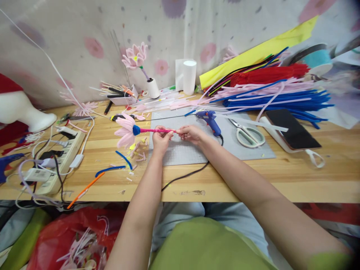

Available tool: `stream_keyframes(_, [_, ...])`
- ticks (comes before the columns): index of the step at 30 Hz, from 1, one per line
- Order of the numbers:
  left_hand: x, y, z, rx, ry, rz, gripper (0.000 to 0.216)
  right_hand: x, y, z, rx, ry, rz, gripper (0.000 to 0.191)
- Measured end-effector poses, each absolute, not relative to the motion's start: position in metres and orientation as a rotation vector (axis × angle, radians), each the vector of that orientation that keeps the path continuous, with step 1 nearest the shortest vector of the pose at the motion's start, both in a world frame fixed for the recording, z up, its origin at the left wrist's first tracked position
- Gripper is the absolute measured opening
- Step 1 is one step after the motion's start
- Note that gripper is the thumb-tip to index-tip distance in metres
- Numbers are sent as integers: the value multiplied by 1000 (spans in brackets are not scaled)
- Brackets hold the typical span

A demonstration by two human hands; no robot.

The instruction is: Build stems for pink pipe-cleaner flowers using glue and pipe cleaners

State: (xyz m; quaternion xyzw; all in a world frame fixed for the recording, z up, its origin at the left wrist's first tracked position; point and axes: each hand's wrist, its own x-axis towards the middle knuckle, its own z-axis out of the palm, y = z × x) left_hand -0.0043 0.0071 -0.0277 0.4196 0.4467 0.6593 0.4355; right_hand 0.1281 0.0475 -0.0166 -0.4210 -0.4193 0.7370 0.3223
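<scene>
Between my hands a pipe cleaner flower [125,131] lies sideways, its pale pink petals pointing left. A blue base joins the petals to a stem [146,130] wrapped in bright pink. My left hand [161,138] is closed around the stem partway along. At the stem's right end, the fingers of my right hand [188,132] pinch the pink tip. Both hands are above a grey cutting mat [180,155]. A blue glue gun [209,120] rests just beyond my right hand, and scissors [249,135] with pale handles lie further right.
A power strip [63,163] with tangled cables sits at left. Blue pipe cleaner pieces [123,159] and pink scraps lie near my left arm. Bundles of pipe cleaners [275,99] fill the back right, behind a phone [292,129]. A finished flower [135,56] stands in a white holder.
</scene>
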Motion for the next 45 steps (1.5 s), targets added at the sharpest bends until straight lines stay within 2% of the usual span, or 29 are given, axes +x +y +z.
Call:
stream_keyframes(3, [-5, 6, -23, 1047, 1057, 1615, 41, 128, 47, -17, -1079, -1072, 1995, 16])
stream_keyframes(5, [-4, 6, -22, 995, 1048, 1585, 41, 128, 47, -17, -1077, -1098, 1915, 15])
stream_keyframes(7, [-4, 7, -21, 893, 1076, 1570, 39, 127, 45, -18, -1088, -1220, 1711, 14])
stream_keyframes(12, [-11, 9, -20, 648, 1234, 1542, 26, 127, 42, -23, -1099, -1693, 932, 14])
stream_keyframes(14, [-14, 9, -20, 628, 1239, 1527, 24, 127, 42, -25, -1061, -1766, 802, 13])
stream_keyframes(16, [-16, 8, -19, 632, 1220, 1524, 26, 127, 42, -26, -1029, -1788, 820, 14])
stream_keyframes(21, [-18, 7, -19, 775, 1163, 1566, 34, 128, 43, -25, -1072, -1620, 1179, 21])
stream_keyframes(24, [-18, 7, -20, 873, 1133, 1582, 34, 130, 43, -22, -1076, -1564, 1270, 23])
stream_keyframes(33, [-17, 7, -22, 929, 1110, 1669, 32, 127, 44, -26, -1053, -1659, 1070, 21])
stream_keyframes(41, [-15, 8, -22, 872, 1160, 1672, 36, 132, 49, -31, -1113, -1667, 1077, 34])
stream_keyframes(45, [-15, 7, -22, 851, 1189, 1665, 36, 134, 46, -29, -1132, -1600, 868, 19])
